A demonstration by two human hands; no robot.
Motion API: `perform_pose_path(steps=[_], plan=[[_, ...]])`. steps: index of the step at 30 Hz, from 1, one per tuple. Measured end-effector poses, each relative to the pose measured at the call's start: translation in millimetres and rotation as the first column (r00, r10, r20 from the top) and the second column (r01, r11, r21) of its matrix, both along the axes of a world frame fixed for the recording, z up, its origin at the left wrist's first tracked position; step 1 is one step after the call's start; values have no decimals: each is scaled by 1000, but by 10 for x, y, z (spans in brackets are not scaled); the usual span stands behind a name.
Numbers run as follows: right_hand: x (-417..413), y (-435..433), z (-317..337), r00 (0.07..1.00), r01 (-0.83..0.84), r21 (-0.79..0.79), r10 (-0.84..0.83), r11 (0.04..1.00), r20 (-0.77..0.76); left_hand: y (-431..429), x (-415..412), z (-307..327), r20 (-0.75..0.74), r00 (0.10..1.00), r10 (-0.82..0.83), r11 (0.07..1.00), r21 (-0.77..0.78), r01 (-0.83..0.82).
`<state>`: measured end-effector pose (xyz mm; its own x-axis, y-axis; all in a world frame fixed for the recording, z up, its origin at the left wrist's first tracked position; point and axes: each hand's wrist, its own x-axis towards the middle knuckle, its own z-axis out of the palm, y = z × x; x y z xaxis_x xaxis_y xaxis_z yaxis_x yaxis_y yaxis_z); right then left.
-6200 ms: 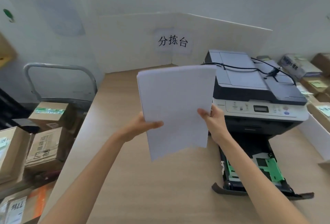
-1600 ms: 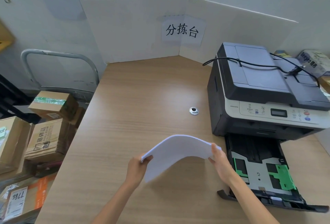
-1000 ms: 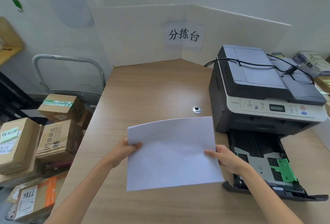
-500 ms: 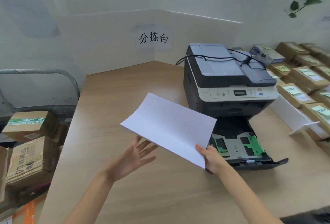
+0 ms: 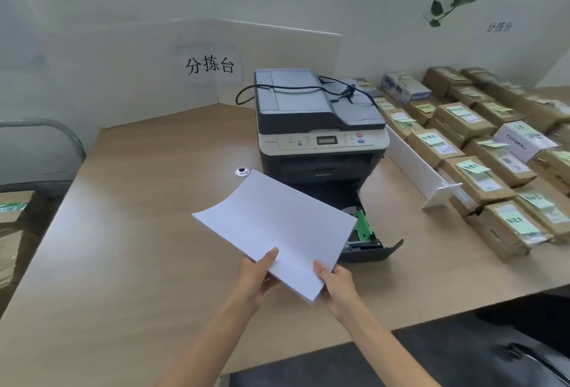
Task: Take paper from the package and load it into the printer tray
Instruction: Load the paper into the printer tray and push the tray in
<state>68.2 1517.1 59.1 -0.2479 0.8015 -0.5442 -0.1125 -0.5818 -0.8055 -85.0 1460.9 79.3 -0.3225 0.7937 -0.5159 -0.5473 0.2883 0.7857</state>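
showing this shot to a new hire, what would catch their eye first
First the white paper stack, held low in the middle by the left hand and right hand at its near edge, hovering over the pulled-out tray. Behind it stands the grey printer with a black cable draped across its lid. To the right, rows of brown labelled boxes cover the desk.

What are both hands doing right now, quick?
Left hand: closed on the paper stack, near edge.
Right hand: closed on the same stack, near corner.
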Motion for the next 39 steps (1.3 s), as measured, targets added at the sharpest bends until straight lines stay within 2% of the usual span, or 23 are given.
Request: perform_pose_path(steps=[5, 9, 12, 14, 16, 19, 22, 27, 29, 32, 35, 39], plan=[[572, 46, 57, 1000, -20, -1, 20, 1000, -17, 130, 542, -43, -5, 998, 64, 997, -45, -65], [980, 220, 116, 974, -174, -35, 167, 984, -150, 250, 653, -79, 6, 1000, 21, 999, -50, -21], [1316, 513, 143, 948, -123, -47, 104, 991, -301, 348, 615, -103, 21, 996, -83, 995, -53, 83], [1545, 753, 173, 920, -107, -125, 50, 986, -388, 411, 547, -131, 27, 980, -199, 979, -47, 200], [1714, 971, 162, 910, -148, -225, 44, 963, -412, 492, 474, -153, 41, 949, -313, 948, -42, 315], [1760, 1241, 68, 941, -248, -222, 181, 943, -285, 689, 361, -221, 56, 890, -452, 888, -70, 455], [1638, 1426, 10, 906, -417, -115, 422, 901, 19, 928, 319, -252, 58, 839, -541, 831, -112, 544], [1375, 1777, -141, 865, -441, -88, 449, 893, 226, 1370, 283, -378, 58, 821, -569, 791, -234, 565], [1294, 1839, -176, 845, -436, -80, 438, 897, 307, 1489, 282, -471, 7, 825, -565, 794, -266, 546], [1238, 1937, -246, 856, -392, -87, 398, 916, 331, 1607, 345, -554, -86, 870, -485, 843, -309, 440], [1210, 2065, -394, 881, -320, -116, 340, 940, 328, 1729, 391, -643, -95, 931, -354, 900, -305, 311], [1162, 2241, -592, 889, -275, -190, 324, 943, 323, 1942, 411, -790, -67, 962, -266, 890, -401, 218]])
